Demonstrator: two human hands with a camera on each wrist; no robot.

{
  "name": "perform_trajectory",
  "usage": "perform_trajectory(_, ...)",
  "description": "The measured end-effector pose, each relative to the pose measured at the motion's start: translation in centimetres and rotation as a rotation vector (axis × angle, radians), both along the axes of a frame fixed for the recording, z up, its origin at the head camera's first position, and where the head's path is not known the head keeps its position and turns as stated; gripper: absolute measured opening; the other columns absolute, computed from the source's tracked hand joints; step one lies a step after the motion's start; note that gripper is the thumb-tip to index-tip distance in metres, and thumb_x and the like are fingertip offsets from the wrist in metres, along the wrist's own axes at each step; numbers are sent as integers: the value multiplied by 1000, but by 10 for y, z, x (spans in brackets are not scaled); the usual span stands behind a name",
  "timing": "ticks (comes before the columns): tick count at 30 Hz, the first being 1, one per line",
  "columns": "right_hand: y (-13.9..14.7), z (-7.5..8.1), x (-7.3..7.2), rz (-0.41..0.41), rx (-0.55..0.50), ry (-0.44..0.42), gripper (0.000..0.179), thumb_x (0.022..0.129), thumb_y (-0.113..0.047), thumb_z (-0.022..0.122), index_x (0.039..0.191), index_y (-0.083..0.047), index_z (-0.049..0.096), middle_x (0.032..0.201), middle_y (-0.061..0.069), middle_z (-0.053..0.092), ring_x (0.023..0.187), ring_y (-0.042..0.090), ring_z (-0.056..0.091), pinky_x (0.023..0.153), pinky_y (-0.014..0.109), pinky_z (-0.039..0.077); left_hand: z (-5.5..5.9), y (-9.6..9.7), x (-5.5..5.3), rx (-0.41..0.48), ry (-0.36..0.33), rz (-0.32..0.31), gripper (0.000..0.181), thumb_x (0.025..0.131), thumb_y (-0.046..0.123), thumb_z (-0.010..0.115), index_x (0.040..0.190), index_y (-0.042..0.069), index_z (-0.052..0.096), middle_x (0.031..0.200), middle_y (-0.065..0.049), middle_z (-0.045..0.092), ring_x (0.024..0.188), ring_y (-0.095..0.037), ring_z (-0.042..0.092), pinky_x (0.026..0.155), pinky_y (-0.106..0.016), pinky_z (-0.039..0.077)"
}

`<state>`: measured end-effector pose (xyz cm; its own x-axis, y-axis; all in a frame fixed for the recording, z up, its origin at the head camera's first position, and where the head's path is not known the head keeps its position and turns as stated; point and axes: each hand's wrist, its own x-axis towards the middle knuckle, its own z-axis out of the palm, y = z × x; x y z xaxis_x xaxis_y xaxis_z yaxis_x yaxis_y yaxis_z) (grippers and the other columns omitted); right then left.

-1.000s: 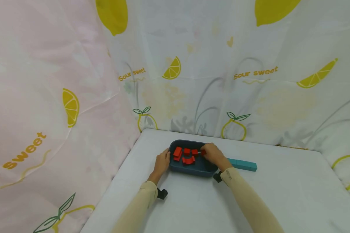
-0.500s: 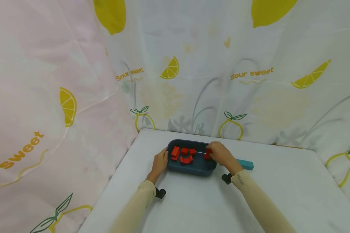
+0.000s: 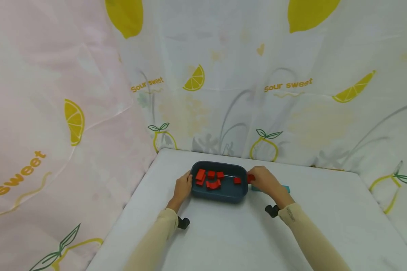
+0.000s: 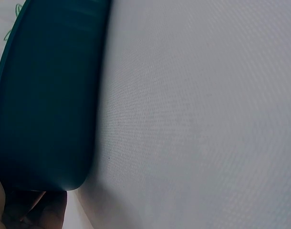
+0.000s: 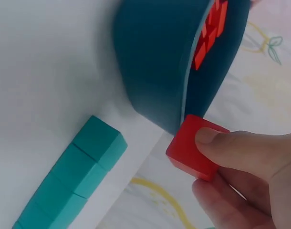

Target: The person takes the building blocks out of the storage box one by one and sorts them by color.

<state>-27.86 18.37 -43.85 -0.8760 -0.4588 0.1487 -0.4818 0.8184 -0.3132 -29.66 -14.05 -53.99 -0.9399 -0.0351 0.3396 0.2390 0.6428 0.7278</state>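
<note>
A dark blue rectangular bin (image 3: 220, 195) sits on the white table with several red toy blocks (image 3: 200, 175) inside. One of them is an arch-shaped block (image 3: 213, 184), and a small red block (image 3: 237, 180) lies near the right end. My left hand (image 3: 183, 186) grips the bin's left end. In the right wrist view, my right hand (image 5: 250, 167) pinches a red block (image 5: 186, 150) between thumb and fingers, just outside the bin's right rim. Below it on the table, a row of teal blocks (image 5: 71, 171) lies end to end, partly hidden by the right hand in the head view.
The white table (image 3: 224, 241) reaches toward the front and right. A curtain (image 3: 224, 94) printed with lemons hangs behind it and along the left side. Black wrist mounts (image 3: 272, 210) hang beneath the forearms.
My right hand has carried a red block from inside the bin out past its right rim. The left hand keeps its grip on the bin. The whole head view has shifted slightly.
</note>
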Motion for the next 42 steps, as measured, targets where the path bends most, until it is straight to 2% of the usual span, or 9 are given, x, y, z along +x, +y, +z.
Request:
perform_trajectory(7,10,-10,13,-43,-31,-44,27,78,6,74,105,7,71,98,18,70,86,27,64,78,43,55,1,0,2,3,-18,8,32,101,10,50,127,-5,60,121,-23,63,114,-36,60,96,-51,47)
perform_trajectory(15,13,-28,24,-62,-37,-101,26,76,7,74,102,5,73,92,14,70,78,22,60,70,37,55,0,0,1,-7,-18,9,32,101,9,49,128,-6,59,122,-24,63,114,-37,60,96,-50,47)
perform_trajectory(21,14,-37,27,-47,-59,-121,24,75,6,76,99,4,73,85,9,68,73,19,56,68,35,53,1,0,3,-7,-28,17,32,101,9,50,128,-6,59,122,-23,63,114,-36,60,96,-50,47)
perform_trajectory(27,17,-41,31,-45,-75,-121,28,74,5,79,101,5,73,91,10,70,78,20,59,74,39,55,2,0,1,-14,1,6,31,101,8,50,127,-6,60,121,-24,63,112,-37,61,95,-51,48)
perform_trajectory(35,19,-46,33,-73,-82,-164,28,72,7,79,100,5,73,93,10,70,82,21,60,78,42,55,1,2,-2,0,-33,8,34,102,10,50,130,-6,58,126,-23,61,118,-35,58,99,-49,45)
perform_trajectory(42,18,-50,33,-79,-80,-176,28,72,5,81,99,4,74,94,9,70,82,20,60,77,41,55,1,1,-1,-3,-41,12,34,101,10,50,130,-7,58,125,-24,61,117,-36,59,98,-49,46)
